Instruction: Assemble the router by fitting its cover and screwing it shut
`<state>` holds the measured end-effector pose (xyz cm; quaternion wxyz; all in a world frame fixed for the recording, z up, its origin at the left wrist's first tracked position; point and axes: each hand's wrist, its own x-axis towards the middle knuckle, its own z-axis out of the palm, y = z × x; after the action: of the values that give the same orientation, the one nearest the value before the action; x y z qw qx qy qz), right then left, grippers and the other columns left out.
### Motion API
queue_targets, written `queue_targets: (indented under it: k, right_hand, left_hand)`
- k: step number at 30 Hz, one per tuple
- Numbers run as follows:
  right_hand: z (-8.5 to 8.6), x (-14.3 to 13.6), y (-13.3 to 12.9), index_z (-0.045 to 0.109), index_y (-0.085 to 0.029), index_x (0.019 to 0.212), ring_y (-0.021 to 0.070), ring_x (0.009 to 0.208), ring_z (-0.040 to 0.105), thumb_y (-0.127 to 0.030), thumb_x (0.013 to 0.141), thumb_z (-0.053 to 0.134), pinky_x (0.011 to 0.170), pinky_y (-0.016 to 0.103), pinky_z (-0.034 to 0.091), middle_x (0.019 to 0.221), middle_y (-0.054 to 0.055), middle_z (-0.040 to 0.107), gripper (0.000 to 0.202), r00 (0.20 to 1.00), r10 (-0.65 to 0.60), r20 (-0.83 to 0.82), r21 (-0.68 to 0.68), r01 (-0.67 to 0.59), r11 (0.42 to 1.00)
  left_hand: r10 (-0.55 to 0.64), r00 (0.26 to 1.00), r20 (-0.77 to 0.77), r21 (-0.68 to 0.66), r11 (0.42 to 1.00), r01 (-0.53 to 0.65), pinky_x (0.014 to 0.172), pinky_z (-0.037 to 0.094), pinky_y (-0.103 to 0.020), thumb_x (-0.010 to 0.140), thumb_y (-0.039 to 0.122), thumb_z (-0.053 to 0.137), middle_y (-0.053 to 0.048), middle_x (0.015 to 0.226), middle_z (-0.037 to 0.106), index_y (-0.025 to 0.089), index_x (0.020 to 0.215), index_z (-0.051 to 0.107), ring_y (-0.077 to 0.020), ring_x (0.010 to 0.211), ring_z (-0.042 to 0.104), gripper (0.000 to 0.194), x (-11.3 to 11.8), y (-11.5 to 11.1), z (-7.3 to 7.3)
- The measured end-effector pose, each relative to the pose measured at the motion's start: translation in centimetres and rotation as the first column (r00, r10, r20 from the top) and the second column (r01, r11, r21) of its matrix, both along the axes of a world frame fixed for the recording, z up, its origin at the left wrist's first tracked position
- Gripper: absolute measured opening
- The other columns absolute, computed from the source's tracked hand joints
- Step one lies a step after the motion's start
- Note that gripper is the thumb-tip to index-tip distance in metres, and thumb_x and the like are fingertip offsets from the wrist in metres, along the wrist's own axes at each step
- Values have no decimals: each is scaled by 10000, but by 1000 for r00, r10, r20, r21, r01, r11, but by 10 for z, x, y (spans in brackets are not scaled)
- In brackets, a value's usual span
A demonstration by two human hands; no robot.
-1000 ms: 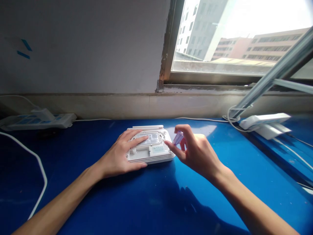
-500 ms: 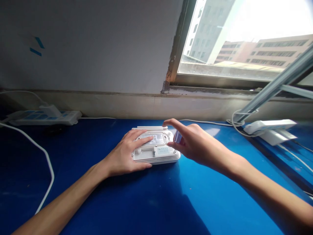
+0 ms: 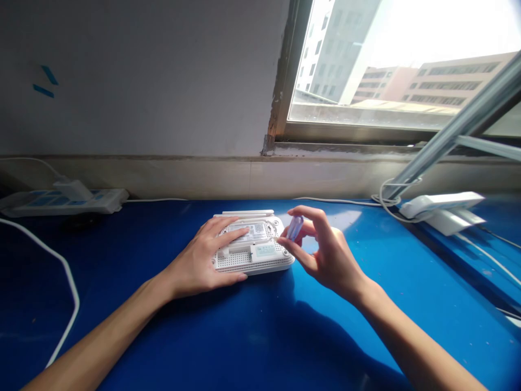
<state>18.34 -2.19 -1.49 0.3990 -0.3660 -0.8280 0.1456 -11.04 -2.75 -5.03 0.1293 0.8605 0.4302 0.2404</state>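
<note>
A white router (image 3: 236, 265) lies on the blue tabletop with its vented, labelled underside up and a slim antenna (image 3: 248, 213) along its far edge. My left hand (image 3: 203, 255) rests over its left part, fingers spread across the underside and thumb along the near side, gripping it. Just past the router's right end, my right hand (image 3: 325, 244) is curled around a small, shiny pale-purple piece (image 3: 295, 228) in its fingers. What kind of thing this is I cannot make out. My right thumb tip is close to the router's right edge; whether it touches is unclear.
A white power strip (image 3: 109, 201) with a plugged-in adapter stands at the back left, a white cable (image 3: 67, 271) curving nearby. Another power strip (image 3: 443, 203) with adapters sits at the right, beside a slanted metal bar (image 3: 439, 130). The wall and window rise behind.
My right hand has turned, its wrist lower, and the purple piece shows more clearly between its fingers. My left hand stays on the router. The whole view has shifted slightly.
</note>
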Motion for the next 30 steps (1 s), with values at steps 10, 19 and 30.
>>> queue_targets:
  k: [10, 19, 30]
  right_hand:
    - [17, 4, -11, 414, -294, 1551, 170, 813, 738, -232, 997, 649, 714, 275, 609, 992, 23, 758, 606, 996, -29, 81, 4, 29, 1000]
    - [13, 3, -4, 481, -226, 1119, 145, 544, 621, -383, 986, 687, 498, 247, 430, 756, -9, 674, 291, 969, -117, 219, 52, 108, 993]
    - [52, -8, 2, 497, -241, 1063, 139, 605, 586, -179, 880, 717, 533, 243, 373, 774, -25, 649, 293, 906, 26, 422, -93, 14, 996]
  left_hand:
    - [12, 1000, -10, 1, 1000, -12, 1260, 285, -652, 793, 571, 847, -85, 1649, 435, 367, 1551, 522, -426, 1512, 375, 850, -2, 0, -2]
    - [15, 1000, -20, -13, 1000, -15, 1252, 293, -665, 811, 574, 829, -75, 1658, 413, 385, 1563, 492, -414, 1527, 348, 846, -3, 0, -4]
    - [19, 999, -31, -24, 1000, -19, 1252, 293, -670, 822, 586, 816, -65, 1672, 391, 402, 1571, 476, -419, 1540, 317, 843, -4, 1, -8]
